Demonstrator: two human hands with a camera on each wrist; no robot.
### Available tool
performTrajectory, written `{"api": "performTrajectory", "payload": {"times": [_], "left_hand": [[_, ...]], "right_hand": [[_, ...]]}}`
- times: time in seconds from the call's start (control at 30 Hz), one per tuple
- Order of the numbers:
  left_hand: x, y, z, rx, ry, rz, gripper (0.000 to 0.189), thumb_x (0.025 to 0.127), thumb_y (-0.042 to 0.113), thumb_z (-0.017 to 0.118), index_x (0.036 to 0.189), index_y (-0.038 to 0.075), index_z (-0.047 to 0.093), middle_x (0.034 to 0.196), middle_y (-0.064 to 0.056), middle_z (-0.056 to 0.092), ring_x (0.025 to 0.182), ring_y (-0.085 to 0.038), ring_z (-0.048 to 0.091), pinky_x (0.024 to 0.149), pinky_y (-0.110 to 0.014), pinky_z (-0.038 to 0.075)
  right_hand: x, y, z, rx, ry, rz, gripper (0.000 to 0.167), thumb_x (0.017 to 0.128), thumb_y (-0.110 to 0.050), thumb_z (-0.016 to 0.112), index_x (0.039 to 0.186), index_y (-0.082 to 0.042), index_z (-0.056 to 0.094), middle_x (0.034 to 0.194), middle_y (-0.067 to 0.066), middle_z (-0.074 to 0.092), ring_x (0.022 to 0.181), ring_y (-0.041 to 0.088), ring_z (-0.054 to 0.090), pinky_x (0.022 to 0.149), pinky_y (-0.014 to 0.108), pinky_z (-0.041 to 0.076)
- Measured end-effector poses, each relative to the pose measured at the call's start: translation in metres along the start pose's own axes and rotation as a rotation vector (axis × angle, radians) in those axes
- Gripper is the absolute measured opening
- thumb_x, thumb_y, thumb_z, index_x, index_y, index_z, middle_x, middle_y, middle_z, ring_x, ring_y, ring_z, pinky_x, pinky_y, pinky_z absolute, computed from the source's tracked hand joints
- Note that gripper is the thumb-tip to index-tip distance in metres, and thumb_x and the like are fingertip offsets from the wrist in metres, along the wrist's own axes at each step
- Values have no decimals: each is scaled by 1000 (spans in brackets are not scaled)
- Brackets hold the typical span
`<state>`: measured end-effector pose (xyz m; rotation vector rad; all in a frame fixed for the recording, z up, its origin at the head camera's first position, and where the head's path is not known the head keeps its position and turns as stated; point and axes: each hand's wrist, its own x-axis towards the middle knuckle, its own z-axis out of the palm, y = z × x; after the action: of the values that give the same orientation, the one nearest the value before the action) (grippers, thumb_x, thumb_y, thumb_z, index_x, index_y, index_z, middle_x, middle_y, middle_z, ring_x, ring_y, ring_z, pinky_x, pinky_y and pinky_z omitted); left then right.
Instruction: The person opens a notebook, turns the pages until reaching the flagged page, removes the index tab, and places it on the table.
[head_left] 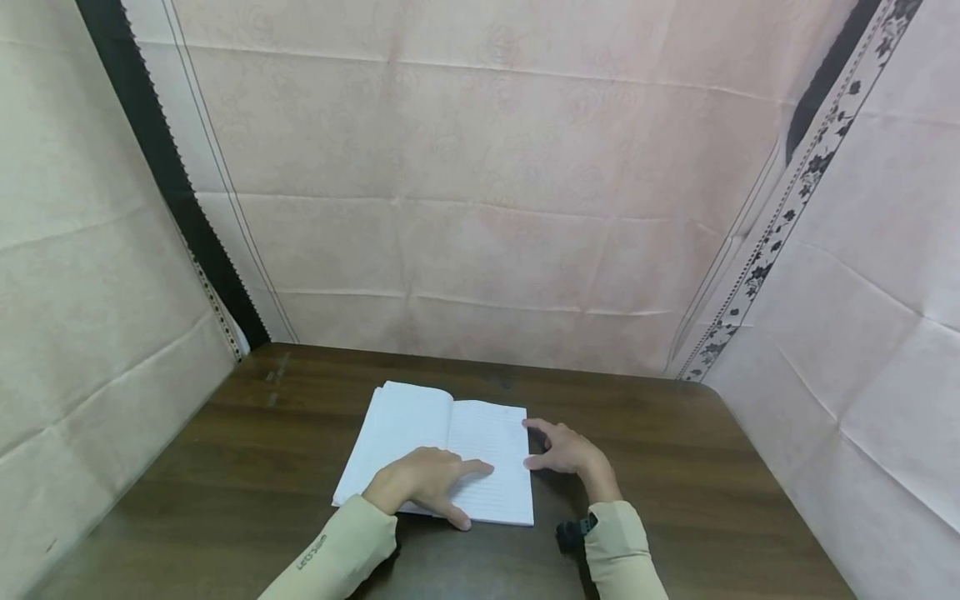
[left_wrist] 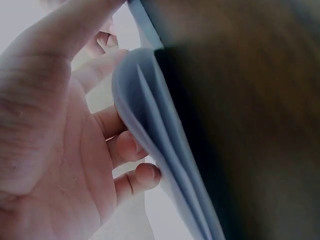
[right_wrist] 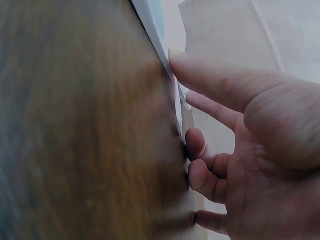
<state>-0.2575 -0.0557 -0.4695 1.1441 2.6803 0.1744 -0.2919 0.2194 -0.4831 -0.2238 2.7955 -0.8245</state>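
An open notebook (head_left: 416, 417) with white pages lies on the table, the right page showing ruled lines. My left hand (head_left: 427, 479) rests across the lower middle, its thumb by the near edge and a finger stretched over the right page. In the left wrist view, the fingertips lie on the curved pages (left_wrist: 167, 145), whose ends show gaps between sheets. At the right edge, my right hand (head_left: 573, 454) touches the notebook with thumb and index finger spread apart. The right wrist view shows the thumb tip at the paper edge (right_wrist: 156, 41), with the other fingers loosely bent.
The dark brown wooden table (head_left: 247, 467) has rounded far corners. Pale cloth (head_left: 480, 200) hangs behind it and on both sides, with a dark strip at left and a floral border at right. A black wrist device (head_left: 573, 533) sits at my right cuff.
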Motion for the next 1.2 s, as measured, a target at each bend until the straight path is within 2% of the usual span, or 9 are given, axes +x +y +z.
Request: {"api": "performTrajectory", "payload": {"times": [0.17, 0.27, 0.37, 0.5, 0.6, 0.77, 0.87, 1.0, 1.2], "left_hand": [[-1, -2, -4, -27, -3, 12, 78, 78, 64, 75, 146, 34, 50, 128, 2, 65, 111, -15, 61, 93, -39, 48], [-1, -4, -6, -52, 1, 14, 76, 79, 62, 75, 145, 33, 52, 126, 2, 66, 106, -12, 60, 93, -38, 47], [0, -5, -6, -70, 16, 32, 74, 80, 59, 76, 145, 34, 51, 105, 9, 66, 92, -7, 56, 89, -36, 47], [3, -2, -4, -54, 50, 83, 76, 81, 52, 78, 148, 35, 47, 78, 12, 50, 74, -5, 48, 79, -29, 43], [5, 2, -2, -30, 58, 107, 79, 81, 50, 79, 150, 36, 43, 80, 12, 49, 72, -5, 48, 76, -27, 42], [6, 8, 1, 14, 64, 120, 77, 82, 52, 78, 149, 38, 44, 94, 12, 55, 81, -4, 51, 82, -29, 45], [6, 9, 2, 45, 95, 150, 68, 83, 48, 77, 144, 35, 51, 91, 13, 54, 79, -3, 50, 79, -27, 45], [6, 8, 2, 60, 149, 204, 56, 83, 40, 75, 136, 30, 60, 84, 13, 50, 72, -1, 46, 71, -22, 42], [7, 12, -1, 88, 225, 241, 43, 78, 37, 75, 119, 27, 65, 85, 13, 54, 69, 1, 45, 70, -21, 41]], "right_hand": [[-1, -5, 0, -34, 20, 5, 75, 80, -37, 84, 146, -25, 51, 138, 21, 50, 116, 39, 53, 91, 67, 43], [-1, -8, 0, -51, 30, 9, 76, 80, -39, 84, 147, -25, 51, 138, 22, 51, 118, 40, 52, 92, 68, 42], [-1, -7, 2, -65, 39, 9, 78, 79, -41, 84, 147, -25, 50, 137, 21, 52, 118, 40, 52, 92, 68, 41], [0, -5, 3, -79, 52, -2, 80, 78, -44, 84, 147, -24, 50, 137, 20, 52, 121, 42, 50, 95, 70, 38], [0, -6, 5, -93, 59, -7, 79, 78, -46, 83, 147, -23, 50, 137, 20, 53, 121, 42, 50, 96, 70, 37], [-1, -7, 6, -98, 63, -8, 77, 80, -48, 81, 146, -22, 51, 135, 21, 54, 120, 42, 51, 96, 69, 37], [-1, -7, 5, -81, 58, -7, 71, 85, -47, 77, 146, -22, 51, 136, 21, 53, 121, 43, 50, 96, 70, 36], [-1, -7, 4, -49, 47, -5, 56, 95, -39, 66, 147, -22, 50, 138, 21, 52, 125, 45, 48, 98, 72, 33], [1, -6, 2, -39, 45, 5, 46, 103, -25, 55, 148, -17, 49, 139, 24, 51, 129, 46, 46, 102, 71, 28]]}}
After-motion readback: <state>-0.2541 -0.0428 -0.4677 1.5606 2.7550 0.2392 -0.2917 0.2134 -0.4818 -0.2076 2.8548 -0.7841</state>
